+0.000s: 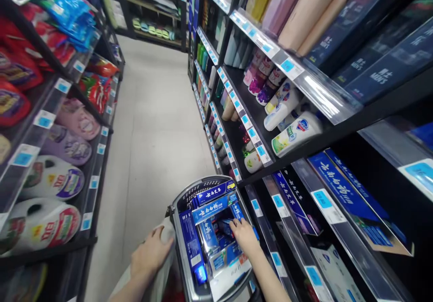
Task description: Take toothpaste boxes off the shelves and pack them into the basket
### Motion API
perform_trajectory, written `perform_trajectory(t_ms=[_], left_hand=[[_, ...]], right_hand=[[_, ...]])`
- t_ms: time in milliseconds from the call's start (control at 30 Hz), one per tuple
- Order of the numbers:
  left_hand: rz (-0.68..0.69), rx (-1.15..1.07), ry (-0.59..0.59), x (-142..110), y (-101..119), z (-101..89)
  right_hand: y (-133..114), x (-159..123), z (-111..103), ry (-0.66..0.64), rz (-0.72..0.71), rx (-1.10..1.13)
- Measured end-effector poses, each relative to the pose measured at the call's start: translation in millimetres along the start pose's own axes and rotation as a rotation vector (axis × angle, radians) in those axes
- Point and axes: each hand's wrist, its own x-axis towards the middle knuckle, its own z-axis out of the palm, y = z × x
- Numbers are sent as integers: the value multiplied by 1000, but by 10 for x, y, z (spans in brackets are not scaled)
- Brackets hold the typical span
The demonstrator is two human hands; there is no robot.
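Observation:
A grey shopping basket (184,196) stands low in the aisle, packed with several blue toothpaste boxes (212,212). My right hand (244,236) reaches into the basket, fingers closed on the end of one blue box among the others. My left hand (151,251) rests at the basket's left rim, fingers curled over a pale bag or cloth (167,230) hanging beside it. More blue toothpaste boxes (333,189) lie on the lower right shelf.
Black shelving lines both sides of a pale-tiled aisle (154,126). Right shelves carry white bottles (294,133) and price-tag rails (252,135). Left shelves hold round packs (50,180) and red and blue bags (67,9). More shelving closes the far end.

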Motion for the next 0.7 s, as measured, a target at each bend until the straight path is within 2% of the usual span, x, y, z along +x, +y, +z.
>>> perform_trajectory(t_ms=[400,700], left_hand=[[-13,40,23,47,-8,52],[15,39,46,95,-49,97]], right_hand=[[-64,287,236,-71,-51,2],[-31,475,380,-141,-27,8]])
